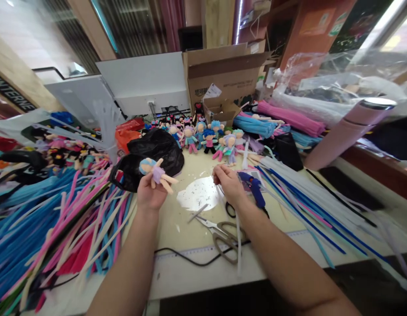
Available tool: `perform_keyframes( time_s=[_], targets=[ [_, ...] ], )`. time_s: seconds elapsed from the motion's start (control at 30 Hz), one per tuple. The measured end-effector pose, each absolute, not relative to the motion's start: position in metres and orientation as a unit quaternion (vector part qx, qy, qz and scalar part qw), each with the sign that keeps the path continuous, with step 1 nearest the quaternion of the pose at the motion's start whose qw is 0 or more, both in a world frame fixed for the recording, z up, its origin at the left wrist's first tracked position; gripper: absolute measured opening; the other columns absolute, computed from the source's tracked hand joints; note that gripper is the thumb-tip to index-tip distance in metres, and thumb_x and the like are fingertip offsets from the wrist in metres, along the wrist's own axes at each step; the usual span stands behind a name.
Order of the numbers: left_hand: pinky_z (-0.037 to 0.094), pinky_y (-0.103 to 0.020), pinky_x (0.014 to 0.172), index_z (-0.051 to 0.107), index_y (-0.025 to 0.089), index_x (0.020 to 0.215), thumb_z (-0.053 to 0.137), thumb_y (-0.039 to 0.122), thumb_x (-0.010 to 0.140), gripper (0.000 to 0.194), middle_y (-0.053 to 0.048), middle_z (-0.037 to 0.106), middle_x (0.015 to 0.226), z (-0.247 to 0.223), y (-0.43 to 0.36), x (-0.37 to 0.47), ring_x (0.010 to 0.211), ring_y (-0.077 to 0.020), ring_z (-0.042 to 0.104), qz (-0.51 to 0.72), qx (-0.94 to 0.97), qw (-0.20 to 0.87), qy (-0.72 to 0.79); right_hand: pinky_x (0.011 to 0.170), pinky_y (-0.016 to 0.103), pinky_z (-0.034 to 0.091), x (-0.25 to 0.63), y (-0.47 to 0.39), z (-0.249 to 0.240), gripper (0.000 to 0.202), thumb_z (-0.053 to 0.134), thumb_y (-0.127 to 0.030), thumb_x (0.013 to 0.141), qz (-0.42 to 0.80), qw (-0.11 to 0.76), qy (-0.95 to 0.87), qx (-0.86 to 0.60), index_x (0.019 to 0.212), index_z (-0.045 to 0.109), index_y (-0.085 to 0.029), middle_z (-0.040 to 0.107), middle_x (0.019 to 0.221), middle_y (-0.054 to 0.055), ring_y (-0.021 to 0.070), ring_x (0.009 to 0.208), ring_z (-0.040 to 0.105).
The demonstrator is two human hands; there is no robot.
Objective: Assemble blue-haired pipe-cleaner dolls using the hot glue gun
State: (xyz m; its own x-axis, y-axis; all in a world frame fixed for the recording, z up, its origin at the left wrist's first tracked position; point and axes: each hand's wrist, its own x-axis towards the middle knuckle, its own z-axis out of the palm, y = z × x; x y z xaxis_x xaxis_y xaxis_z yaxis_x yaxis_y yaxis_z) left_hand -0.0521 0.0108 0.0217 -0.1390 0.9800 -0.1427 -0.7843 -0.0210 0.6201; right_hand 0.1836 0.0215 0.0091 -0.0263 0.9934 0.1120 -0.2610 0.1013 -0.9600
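- Currently the left hand (151, 193) holds a small doll (158, 174) with light-blue hair, a lilac body and pale limbs, raised above the left part of the cream work surface (177, 228).
- The doll lies tilted across this hand, head toward the left and legs toward the right; the fingers are bent around it from beneath, with the thumb at its side.
- The right hand (228, 182) is well apart from the doll, above the surface and near the blue glue gun (255, 188). Its thumb and forefinger are pressed together at the tips, the other fingers curled; whether they pinch anything is too small to tell. A thin pale strip (239, 248) runs down below the wrist.
- Between the forearms lie open scissors (214, 224) with grey-brown handles, a short greyish strip (197, 213) near their tips, and a dark ring-shaped handle (230, 210) just beside the right wrist.
- A black cable (196, 264) curves across the near edge.
- Beyond the hands, colourful dolls (209, 141) crowd together before an open cardboard box (223, 81), with a black bag (165, 153) to their left.
- Fuzzy stems in blue, pink and cream (68, 206) spread at far left; more stems (308, 197) and a pink flask (346, 134) are at right.
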Motion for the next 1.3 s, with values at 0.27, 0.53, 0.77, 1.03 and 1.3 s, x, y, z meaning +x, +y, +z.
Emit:
perform_keyframes(
  time_s=[0.27, 0.53, 0.77, 1.03, 1.3],
  targets=[
    [0.052, -0.025, 0.063, 0.067, 0.017, 0.099, 0.048, 0.018, 0.080, 0.027, -0.002, 0.068, 0.071, 0.021, 0.010, -0.046, 0.063, -0.0126, 0.062, 0.682, 0.171, 0.639, 0.313, 0.060, 0.025, 0.036, 0.180, 0.023, -0.001, 0.029, 0.062, -0.015, 0.054, 0.514, 0.534, -0.514, -0.432, 0.082, 0.064, -0.020, 0.047, 0.072, -0.005, 0.0090, 0.062, 0.044],
    [0.052, -0.023, 0.063, 0.066, 0.013, 0.094, 0.051, 0.014, 0.075, 0.024, -0.003, 0.068, 0.070, 0.022, 0.007, -0.029, 0.065, -0.0125, 0.063, 0.686, 0.177, 0.629, 0.320, 0.062, 0.028, 0.043, 0.175, 0.022, 0.000, 0.038, 0.075, -0.022, 0.050, 0.589, 0.526, -0.471, -0.393, 0.086, 0.065, -0.018, 0.061, 0.072, -0.002, 0.0109, 0.063, 0.054],
    [0.050, -0.022, 0.059, 0.066, 0.014, 0.101, 0.053, 0.011, 0.075, 0.030, -0.002, 0.071, 0.077, 0.038, 0.001, -0.014, 0.062, -0.0111, 0.063, 0.667, 0.207, 0.631, 0.337, 0.063, 0.030, 0.049, 0.178, 0.023, 0.002, 0.033, 0.079, -0.024, 0.050, 0.656, 0.536, -0.402, -0.346, 0.080, 0.067, -0.018, 0.063, 0.064, -0.003, 0.0112, 0.061, 0.058],
    [0.048, -0.023, 0.058, 0.066, 0.014, 0.102, 0.051, 0.013, 0.076, 0.030, -0.001, 0.069, 0.078, 0.029, 0.003, -0.006, 0.060, -0.0105, 0.060, 0.656, 0.201, 0.637, 0.353, 0.069, 0.031, 0.052, 0.184, 0.022, 0.003, 0.037, 0.082, -0.029, 0.053, 0.695, 0.530, -0.365, -0.320, 0.085, 0.068, -0.019, 0.068, 0.072, 0.000, 0.0114, 0.063, 0.061],
    [0.046, -0.023, 0.059, 0.065, 0.015, 0.093, 0.059, 0.013, 0.070, 0.023, 0.000, 0.068, 0.076, 0.002, 0.009, -0.011, 0.060, -0.0102, 0.058, 0.635, 0.224, 0.642, 0.367, 0.060, 0.026, 0.046, 0.185, 0.025, 0.001, 0.035, 0.081, -0.031, 0.056, 0.671, 0.523, -0.389, -0.354, 0.085, 0.067, -0.019, 0.057, 0.064, -0.006, 0.0080, 0.057, 0.053]
  ],
)
